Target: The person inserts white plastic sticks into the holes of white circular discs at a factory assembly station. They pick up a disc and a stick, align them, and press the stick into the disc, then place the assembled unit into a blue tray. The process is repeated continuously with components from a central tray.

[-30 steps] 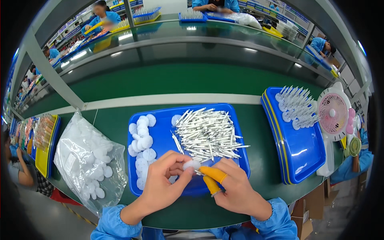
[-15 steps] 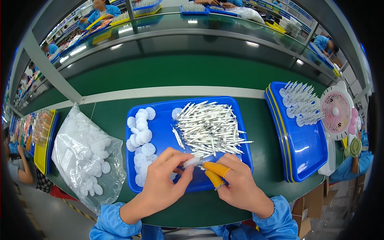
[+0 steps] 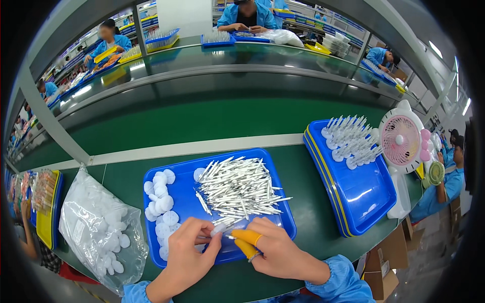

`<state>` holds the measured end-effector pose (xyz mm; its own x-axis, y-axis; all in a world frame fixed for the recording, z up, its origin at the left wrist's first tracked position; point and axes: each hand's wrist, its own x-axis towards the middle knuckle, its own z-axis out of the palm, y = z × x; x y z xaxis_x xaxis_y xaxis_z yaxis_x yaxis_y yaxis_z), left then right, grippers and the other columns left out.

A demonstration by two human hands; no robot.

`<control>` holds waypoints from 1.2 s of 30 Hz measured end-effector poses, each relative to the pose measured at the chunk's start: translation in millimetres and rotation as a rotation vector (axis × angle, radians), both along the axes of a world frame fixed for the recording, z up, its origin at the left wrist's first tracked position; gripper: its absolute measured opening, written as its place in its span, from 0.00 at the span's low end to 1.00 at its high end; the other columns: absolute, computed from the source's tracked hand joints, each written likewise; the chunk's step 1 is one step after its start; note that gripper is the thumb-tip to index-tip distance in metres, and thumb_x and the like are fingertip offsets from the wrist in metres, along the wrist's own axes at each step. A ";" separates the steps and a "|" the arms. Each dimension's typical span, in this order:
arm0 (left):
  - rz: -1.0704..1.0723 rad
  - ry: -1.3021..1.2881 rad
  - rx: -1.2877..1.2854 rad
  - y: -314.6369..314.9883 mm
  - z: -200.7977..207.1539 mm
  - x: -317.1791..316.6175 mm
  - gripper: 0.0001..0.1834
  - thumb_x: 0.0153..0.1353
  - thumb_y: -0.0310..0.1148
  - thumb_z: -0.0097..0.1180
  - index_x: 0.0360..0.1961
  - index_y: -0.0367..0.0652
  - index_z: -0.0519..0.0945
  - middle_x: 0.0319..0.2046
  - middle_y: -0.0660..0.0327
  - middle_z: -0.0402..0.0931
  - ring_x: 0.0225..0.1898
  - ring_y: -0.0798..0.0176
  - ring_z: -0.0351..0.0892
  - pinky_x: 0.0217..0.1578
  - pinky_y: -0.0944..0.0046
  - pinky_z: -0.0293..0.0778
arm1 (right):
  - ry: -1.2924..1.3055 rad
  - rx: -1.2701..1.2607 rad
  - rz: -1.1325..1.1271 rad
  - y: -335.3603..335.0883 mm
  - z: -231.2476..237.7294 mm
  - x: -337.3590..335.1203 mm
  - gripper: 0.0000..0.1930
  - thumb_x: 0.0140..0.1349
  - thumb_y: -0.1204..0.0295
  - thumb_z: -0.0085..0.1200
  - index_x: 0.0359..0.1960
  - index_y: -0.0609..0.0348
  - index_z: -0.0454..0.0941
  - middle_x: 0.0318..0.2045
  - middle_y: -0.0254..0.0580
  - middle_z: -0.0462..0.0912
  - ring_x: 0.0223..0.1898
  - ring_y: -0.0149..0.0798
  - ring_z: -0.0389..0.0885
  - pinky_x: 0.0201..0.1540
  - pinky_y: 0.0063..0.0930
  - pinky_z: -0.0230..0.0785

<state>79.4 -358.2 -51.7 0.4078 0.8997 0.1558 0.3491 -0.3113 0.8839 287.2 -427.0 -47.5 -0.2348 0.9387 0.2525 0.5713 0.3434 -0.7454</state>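
My left hand [image 3: 191, 252] pinches a translucent white disc [image 3: 218, 230] between thumb and fingertips, over the near side of a blue tray [image 3: 290, 224]. Close beside it, my right hand [image 3: 278, 251] wears yellow finger cots on thumb and forefinger. These close on a small white stick [image 3: 230, 237], mostly hidden by the fingers, its tip pointing at the disc. A heap of slim white sticks [image 3: 240, 187] fills the middle and right of the tray. White round discs [image 3: 164, 203] lie in a loose column along its left side.
A clear plastic bag of white discs [image 3: 96, 227] lies left of the tray. To the right, stacked trays [image 3: 371, 204] hold upright sticks on disc bases [image 3: 351, 141]. Beyond them stand a pink-and-white fan [image 3: 400, 141] and a small green fan [image 3: 434, 173]. Co-workers sit across the line.
The whole view has tilted up and swung right, so the bench appears lower and farther left. Both hands stay together over the tray's near side, still holding the disc and stick.
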 end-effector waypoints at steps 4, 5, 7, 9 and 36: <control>-0.009 -0.057 -0.110 -0.9 -0.9 -0.4 0.10 0.61 0.20 0.71 0.41 0.32 0.82 0.36 0.54 0.84 0.36 0.62 0.91 0.37 0.64 0.90 | -0.017 0.002 -0.007 1.8 -1.7 1.2 0.22 0.46 0.84 0.62 0.48 0.73 0.84 0.39 0.50 0.78 0.44 0.53 0.77 0.50 0.44 0.72; -0.011 -0.046 -0.085 -0.5 0.4 0.0 0.10 0.61 0.20 0.71 0.40 0.32 0.82 0.36 0.55 0.85 0.36 0.64 0.91 0.37 0.64 0.90 | -0.014 0.027 -0.016 2.8 -3.2 2.4 0.23 0.47 0.84 0.61 0.50 0.71 0.84 0.38 0.49 0.78 0.42 0.53 0.77 0.48 0.44 0.71; -0.011 -0.025 -0.041 -1.1 1.7 -0.1 0.09 0.62 0.19 0.70 0.40 0.31 0.81 0.35 0.56 0.86 0.37 0.66 0.91 0.37 0.65 0.89 | -0.004 0.069 -0.031 3.3 -7.6 4.4 0.26 0.49 0.85 0.58 0.55 0.67 0.84 0.35 0.47 0.77 0.39 0.52 0.76 0.43 0.43 0.70; -0.023 -0.023 -0.048 -0.4 0.2 -1.6 0.09 0.62 0.19 0.70 0.40 0.31 0.81 0.35 0.55 0.86 0.36 0.66 0.91 0.37 0.65 0.90 | -0.032 0.009 -0.029 3.7 -4.3 5.3 0.22 0.47 0.85 0.60 0.49 0.71 0.84 0.37 0.50 0.79 0.43 0.53 0.77 0.48 0.45 0.72; -0.046 -0.055 -0.148 -1.6 4.3 -1.2 0.09 0.62 0.21 0.69 0.41 0.33 0.82 0.38 0.53 0.84 0.36 0.63 0.90 0.36 0.63 0.90 | -0.018 0.064 -0.097 3.8 -5.5 -3.1 0.18 0.44 0.86 0.63 0.41 0.75 0.85 0.36 0.51 0.79 0.40 0.54 0.77 0.44 0.45 0.71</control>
